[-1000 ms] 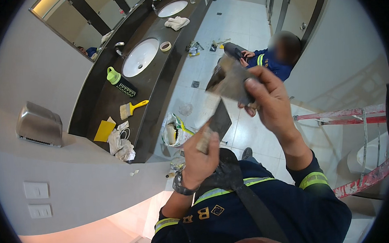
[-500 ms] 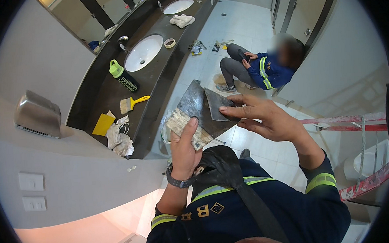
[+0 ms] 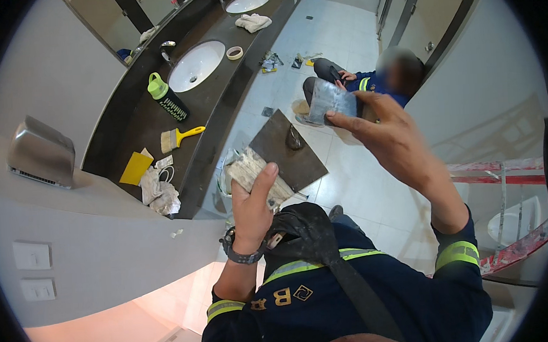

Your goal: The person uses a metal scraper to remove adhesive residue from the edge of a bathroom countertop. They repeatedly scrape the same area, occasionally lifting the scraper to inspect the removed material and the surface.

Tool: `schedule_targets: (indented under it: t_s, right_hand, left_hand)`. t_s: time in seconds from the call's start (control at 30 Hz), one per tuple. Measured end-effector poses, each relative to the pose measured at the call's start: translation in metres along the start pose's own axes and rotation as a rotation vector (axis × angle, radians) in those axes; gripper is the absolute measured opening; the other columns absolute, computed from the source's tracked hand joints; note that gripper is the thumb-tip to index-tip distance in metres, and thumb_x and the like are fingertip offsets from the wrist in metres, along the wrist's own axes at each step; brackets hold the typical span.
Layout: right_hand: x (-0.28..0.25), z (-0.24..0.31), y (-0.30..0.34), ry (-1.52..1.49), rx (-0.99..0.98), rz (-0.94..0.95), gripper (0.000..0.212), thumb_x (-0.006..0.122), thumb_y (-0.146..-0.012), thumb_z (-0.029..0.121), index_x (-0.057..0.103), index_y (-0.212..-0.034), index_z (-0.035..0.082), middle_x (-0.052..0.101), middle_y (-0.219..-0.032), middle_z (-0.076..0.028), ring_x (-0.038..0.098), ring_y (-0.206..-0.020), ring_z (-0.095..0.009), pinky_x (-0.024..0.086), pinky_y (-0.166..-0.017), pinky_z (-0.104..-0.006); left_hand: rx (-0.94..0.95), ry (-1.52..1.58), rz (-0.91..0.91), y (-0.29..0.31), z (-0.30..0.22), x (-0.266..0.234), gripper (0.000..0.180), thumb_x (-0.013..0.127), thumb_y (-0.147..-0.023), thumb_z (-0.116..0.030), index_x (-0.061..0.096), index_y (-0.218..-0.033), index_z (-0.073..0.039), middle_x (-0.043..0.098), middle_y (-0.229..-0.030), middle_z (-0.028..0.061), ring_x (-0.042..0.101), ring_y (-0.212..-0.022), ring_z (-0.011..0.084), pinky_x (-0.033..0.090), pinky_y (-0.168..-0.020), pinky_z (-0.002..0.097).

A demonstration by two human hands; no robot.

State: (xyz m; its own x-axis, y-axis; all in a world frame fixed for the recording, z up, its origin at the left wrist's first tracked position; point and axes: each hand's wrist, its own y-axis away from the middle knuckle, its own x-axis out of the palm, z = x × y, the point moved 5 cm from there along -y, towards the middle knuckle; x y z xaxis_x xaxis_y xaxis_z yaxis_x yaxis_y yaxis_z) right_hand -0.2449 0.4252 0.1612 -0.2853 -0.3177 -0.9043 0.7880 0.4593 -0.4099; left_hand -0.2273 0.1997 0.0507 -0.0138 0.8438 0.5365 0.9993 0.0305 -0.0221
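Observation:
My left hand (image 3: pixel 252 212) is closed around the worn, pale, block-like handle (image 3: pixel 249 171) of a flat dark square plate (image 3: pixel 266 148) that looks like a putty board. A small glossy dark patch (image 3: pixel 294 138) lies on the plate. Between the thumb and fingers of my right hand (image 3: pixel 396 130) is a thin grey rectangular spreader blade (image 3: pixel 331 101), tilted, its face catching light. It is held up beyond the plate and apart from it. My right fingers partly hide its right side.
Left, a dark counter (image 3: pixel 220 93) carries sinks, a green-capped bottle (image 3: pixel 166 97), a yellow-handled brush (image 3: pixel 180 138), a yellow sheet (image 3: pixel 135 168), rags and tape (image 3: pixel 234 53). Another person (image 3: pixel 381 82) sits low ahead, near tools (image 3: pixel 271 61) on the floor. A paint-spattered red ladder (image 3: pixel 497 178) stands right.
My right hand has raised the spreader blade off the plate and moved it right and away, turning its face. The plate has turned a little, and the dark patch on it now shows.

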Motion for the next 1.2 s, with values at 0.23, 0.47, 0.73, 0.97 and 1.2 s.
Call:
schedule_targets:
  t_s: [0.23,0.47,0.73,0.97,1.2]
  right_hand:
    - [-0.012,0.019,-0.005,-0.008,-0.065,0.068,0.057,0.059,-0.081,-0.003,0.066,-0.129,0.026,0.052,-0.128,-0.023,0.056,-0.105,-0.036,0.047,-0.094,-0.0421]
    - [0.012,-0.041,-0.034,-0.099,-0.044,0.087,0.054,0.060,-0.082,-0.001,0.064,-0.131,0.022,0.052,-0.128,-0.024,0.056,-0.106,-0.036,0.047,-0.093,-0.0423]
    - [0.062,-0.182,-0.095,-0.284,-0.129,0.089,0.046,0.062,-0.086,0.002,0.063,-0.130,0.018,0.056,-0.122,-0.024,0.058,-0.104,-0.036,0.048,-0.090,-0.0427]
    - [0.102,-0.312,-0.149,-0.852,-0.043,0.205,0.044,0.058,-0.095,0.009,0.057,-0.137,0.017,0.057,-0.127,-0.024,0.062,-0.097,-0.037,0.050,-0.085,-0.0408]
    - [0.182,-0.384,-0.154,-0.629,-0.057,0.349,0.040,0.056,-0.097,0.017,0.057,-0.137,0.017,0.059,-0.122,-0.021,0.061,-0.099,-0.038,0.048,-0.089,-0.0443]
  left_hand:
    - [0.003,-0.160,-0.040,-0.029,0.007,0.010,0.025,0.066,-0.095,-0.019,0.062,-0.110,0.001,0.064,-0.098,0.0034,0.058,-0.088,0.0094,0.048,-0.079,0.0266]
    - [-0.033,-0.189,-0.022,-0.086,0.041,0.028,0.025,0.067,-0.093,-0.013,0.059,-0.114,0.000,0.064,-0.102,0.0049,0.061,-0.090,0.0104,0.049,-0.078,0.0265]
    - [-0.064,-0.228,-0.096,-0.193,0.094,0.080,0.022,0.062,-0.095,-0.007,0.055,-0.116,-0.001,0.061,-0.104,0.0039,0.060,-0.092,0.0102,0.050,-0.080,0.0280]
    - [-0.225,0.164,-0.141,-0.290,0.122,0.149,0.031,0.056,-0.096,-0.009,0.053,-0.126,-0.002,0.064,-0.114,0.0099,0.065,-0.107,0.0223,0.051,-0.096,0.0393]
    - [-0.068,0.175,-0.099,-0.344,0.128,0.150,0.039,0.055,-0.096,-0.016,0.051,-0.133,-0.003,0.063,-0.124,0.0108,0.062,-0.115,0.0249,0.047,-0.102,0.0426]
